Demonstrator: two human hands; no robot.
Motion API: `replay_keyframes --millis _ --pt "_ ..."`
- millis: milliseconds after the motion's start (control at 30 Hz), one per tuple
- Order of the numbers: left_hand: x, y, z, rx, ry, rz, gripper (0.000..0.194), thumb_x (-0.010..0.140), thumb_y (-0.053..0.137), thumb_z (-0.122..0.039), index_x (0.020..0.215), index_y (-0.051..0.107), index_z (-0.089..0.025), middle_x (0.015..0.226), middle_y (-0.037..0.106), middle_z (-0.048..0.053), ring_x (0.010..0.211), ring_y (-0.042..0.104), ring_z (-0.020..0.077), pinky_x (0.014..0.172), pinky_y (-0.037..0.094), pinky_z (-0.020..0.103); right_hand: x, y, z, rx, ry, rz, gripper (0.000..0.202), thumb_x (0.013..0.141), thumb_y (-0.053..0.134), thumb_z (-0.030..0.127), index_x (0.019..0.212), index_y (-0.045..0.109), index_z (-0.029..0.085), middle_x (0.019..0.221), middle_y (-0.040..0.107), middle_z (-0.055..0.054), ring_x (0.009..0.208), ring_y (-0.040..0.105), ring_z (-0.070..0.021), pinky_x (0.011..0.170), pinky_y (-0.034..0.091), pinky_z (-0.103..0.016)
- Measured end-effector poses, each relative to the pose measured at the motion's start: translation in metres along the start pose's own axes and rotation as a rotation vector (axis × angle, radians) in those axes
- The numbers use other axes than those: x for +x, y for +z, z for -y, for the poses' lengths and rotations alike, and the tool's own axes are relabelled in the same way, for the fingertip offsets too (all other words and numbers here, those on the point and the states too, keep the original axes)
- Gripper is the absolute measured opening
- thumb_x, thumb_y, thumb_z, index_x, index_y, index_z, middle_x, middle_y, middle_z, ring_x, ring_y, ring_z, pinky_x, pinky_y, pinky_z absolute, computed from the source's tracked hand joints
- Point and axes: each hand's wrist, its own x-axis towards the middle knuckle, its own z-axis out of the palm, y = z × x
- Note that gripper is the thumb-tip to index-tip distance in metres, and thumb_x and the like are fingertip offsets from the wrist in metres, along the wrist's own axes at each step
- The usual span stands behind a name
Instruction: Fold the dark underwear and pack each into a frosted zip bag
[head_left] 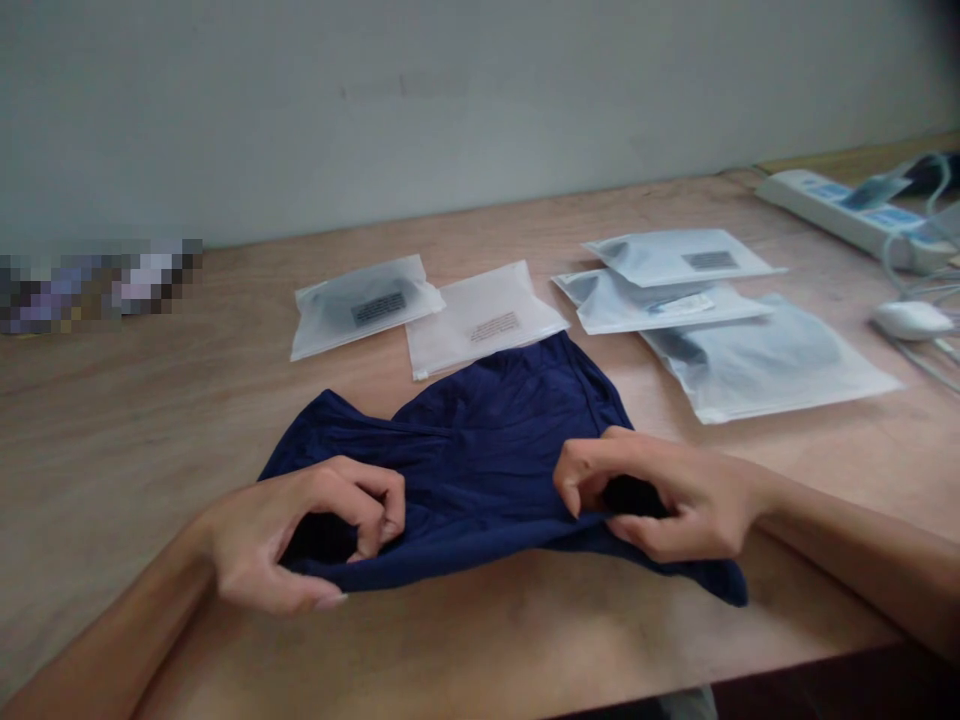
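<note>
1. Navy blue garment (487, 450): mid-view, slightly toward 6 o'clock, creased, over wooden table (187, 420).
2. Left hand (300, 500): garment's 8 o'clock; thumb and curled fingers pinching its near edge.
3. Right hand (686, 480): garment's 4 o'clock; same edge pinched, thumb against fingers.
4. Dark-labelled frosted bag (337, 305): garment's 11 o'clock; flat frosted zip bag (480, 310): 12 o'clock, overlapping it.
5. Three frosted bags (787, 360): 1 to 2 o'clock, overlapping.
6. White power strip (832, 215): 2 o'clock, beyond bags.
</note>
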Motion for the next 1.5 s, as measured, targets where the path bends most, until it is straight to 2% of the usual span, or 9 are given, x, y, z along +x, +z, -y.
replay_keyframes --millis 100,233,433,567,733,1033,1167,1300,1500 --pt "-0.007 0.002 0.007 0.016 0.004 -0.035 0.025 0.088 0.060 -0.038 0.072 0.056 -0.019 0.076 0.065 0.007 0.066 0.061 0.0163 0.062 0.048 0.028 0.001 -0.008 -0.006 0.174 -0.013 0.108 0.019 0.081 0.053 0.014 0.093 0.067 0.017 0.083 0.069 -0.002 0.069 0.059 -0.0127 0.062 0.042 -0.023" --pt "-0.023 -0.002 0.019 0.200 -0.009 -0.271 0.009 0.086 0.064 -0.027 0.082 0.064 -0.020 0.069 0.067 0.000 0.059 0.061 0.0124 0.056 0.047 0.021 0.001 -0.012 -0.018 0.468 -0.044 0.278 0.025 0.091 0.055 0.026 0.076 0.071 0.014 0.063 0.061 -0.002 0.056 0.053 -0.0104 0.056 0.037 -0.023" --pt "-0.035 -0.011 0.034 -0.033 0.020 -0.372 0.011 0.086 0.069 -0.026 0.096 0.068 -0.022 0.072 0.072 0.000 0.055 0.065 0.0114 0.050 0.049 0.017 -0.004 -0.018 -0.028 0.697 -0.092 0.117 0.034 0.079 0.064 0.051 0.076 0.064 0.017 0.065 0.062 -0.004 0.059 0.058 -0.0166 0.060 0.045 -0.029" --pt "-0.039 -0.011 0.044 -0.222 0.022 -0.588 0.024 0.089 0.069 -0.035 0.111 0.064 -0.026 0.085 0.070 0.000 0.069 0.068 0.0127 0.057 0.053 0.017 -0.004 -0.020 -0.023 0.674 0.005 -0.188 0.028 0.080 0.059 0.051 0.082 0.051 0.024 0.080 0.061 -0.004 0.067 0.060 -0.0208 0.058 0.049 -0.034" --pt "-0.040 -0.016 0.049 -0.294 0.091 -0.689 0.043 0.084 0.072 -0.033 0.123 0.054 -0.030 0.101 0.066 0.001 0.090 0.070 0.0180 0.072 0.060 0.024 0.003 -0.011 -0.024 0.520 0.103 -0.701 0.014 0.079 0.045 0.024 0.093 0.046 0.026 0.101 0.064 -0.007 0.079 0.065 -0.0225 0.065 0.054 -0.038" --pt "-0.032 -0.020 0.061 0.564 -0.201 -0.809 0.016 0.089 0.054 -0.021 0.101 0.065 -0.020 0.101 0.068 0.003 0.093 0.068 0.0187 0.080 0.057 0.027 0.010 -0.005 -0.040 0.286 0.208 -1.169 0.024 0.080 0.073 0.028 0.102 0.064 0.026 0.106 0.068 -0.003 0.090 0.068 -0.0215 0.072 0.057 -0.034" --pt "-0.026 -0.010 0.050 0.847 -0.226 -0.794 0.025 0.085 0.053 -0.017 0.103 0.069 -0.023 0.118 0.067 0.005 0.105 0.066 0.0236 0.096 0.054 0.037 0.011 -0.002 -0.045 0.059 0.242 -1.162 0.025 0.089 0.067 0.029 0.114 0.064 0.026 0.109 0.070 -0.006 0.091 0.070 -0.0228 0.075 0.060 -0.036" --pt "-0.018 0.005 0.032 1.018 -0.136 -0.755 0.052 0.085 0.052 -0.019 0.137 0.057 -0.024 0.146 0.053 0.008 0.130 0.054 0.0325 0.112 0.044 0.049 0.010 0.002 -0.034 -0.544 0.208 -1.058 0.041 0.092 0.062 0.022 0.133 0.060 0.026 0.133 0.066 -0.009 0.117 0.066 -0.0283 0.103 0.054 -0.049" --pt "0.003 0.021 0.031 1.039 -0.086 -0.331 0.066 0.098 0.052 -0.037 0.160 0.029 -0.031 0.171 0.015 0.006 0.155 0.021 0.0370 0.127 0.018 0.058 0.013 0.017 -0.012 -1.046 -0.040 -0.592 0.045 0.090 0.059 0.019 0.135 0.061 0.014 0.130 0.070 -0.013 0.120 0.066 -0.0283 0.114 0.045 -0.048"
